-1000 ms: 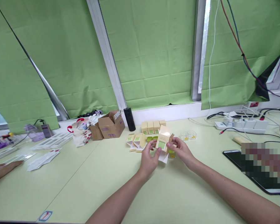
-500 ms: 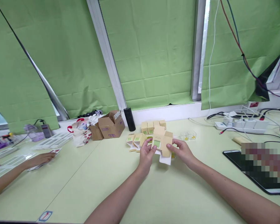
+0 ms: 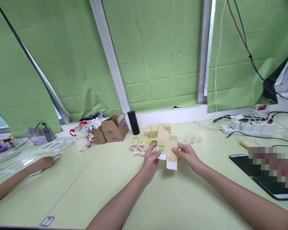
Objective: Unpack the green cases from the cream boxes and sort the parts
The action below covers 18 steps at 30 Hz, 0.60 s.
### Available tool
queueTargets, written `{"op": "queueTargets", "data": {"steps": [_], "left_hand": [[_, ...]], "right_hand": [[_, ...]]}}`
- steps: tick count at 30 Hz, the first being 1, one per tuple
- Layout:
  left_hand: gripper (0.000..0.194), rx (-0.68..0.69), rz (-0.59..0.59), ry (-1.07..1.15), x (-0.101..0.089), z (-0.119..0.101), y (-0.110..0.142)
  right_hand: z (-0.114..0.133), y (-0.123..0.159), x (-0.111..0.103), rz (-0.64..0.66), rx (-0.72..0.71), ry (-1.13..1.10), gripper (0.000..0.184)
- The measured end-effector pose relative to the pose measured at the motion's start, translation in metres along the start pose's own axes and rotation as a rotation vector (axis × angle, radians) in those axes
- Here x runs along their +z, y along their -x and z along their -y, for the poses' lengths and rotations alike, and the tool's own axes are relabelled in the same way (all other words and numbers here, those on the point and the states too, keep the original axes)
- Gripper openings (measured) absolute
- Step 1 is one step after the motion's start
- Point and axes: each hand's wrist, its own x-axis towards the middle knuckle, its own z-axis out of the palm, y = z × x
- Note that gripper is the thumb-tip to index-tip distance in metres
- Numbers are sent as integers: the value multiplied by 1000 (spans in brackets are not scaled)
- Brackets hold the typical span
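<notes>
A small marked label (image 3: 47, 221) lay on the tabletop (image 3: 86, 198) close to its near edge, toward the left. Toward the right edge lay a dark-screened device (image 3: 242, 166), part of it blurred over. Nearer the left edge, another person's hand (image 3: 41, 163) rested on printed sheets, beside pale slotted frames (image 3: 11, 171).

Past the middle of the tabletop, the tan carton (image 3: 172, 147) hung unfolded between both hands, raised above the surface, its white inner flaps pointing down. The left hand (image 3: 150, 159) gripped its left panel, thumb across the front just under the green square; the right hand (image 3: 188, 155) pinched the right panel narrowly between thumb and fingers. A clear container (image 3: 179, 159) showed in part behind the carton, near the right fingers.

Just beyond the left hand, two part-folded cartons (image 3: 145, 144) lay side by side, with a green piece (image 3: 154, 141) next to them, mostly hidden. Off to the right stood clear cups with yellow bits (image 3: 193, 140).

Toward the far edge, a row of tan boxes (image 3: 155, 130) stood close together. Left of them came a black cylinder (image 3: 133, 123), a brown cardboard box (image 3: 116, 130) and a white cloth bag (image 3: 84, 140). Near the far right corner sat a white power strip (image 3: 252, 129) among cables. Green blinds (image 3: 158, 54) hung behind everything.
</notes>
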Motion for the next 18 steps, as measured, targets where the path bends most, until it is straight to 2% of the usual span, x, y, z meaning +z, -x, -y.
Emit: {"op": "queueTargets", "data": {"steps": [5,9,12,15,18], "left_hand": [[58,50,30,-101,3,-2,4],[47,203,55,-266,6,-7,10],[34,419,37,-535,8,-12,16],[22,703,53,-820,9,-14,21],[27,961,84,-1029,7,-14,23]], "right_hand": [[-1,1,-2,-23,-36,36,59],[-1,0,-3,-59,-129,108,53],[-2,-2,-3,-104,-232,176,43],[-6,-5,-4,-162,-305,187,29],[-15,-9,-7,-178,-325,145,30]]}}
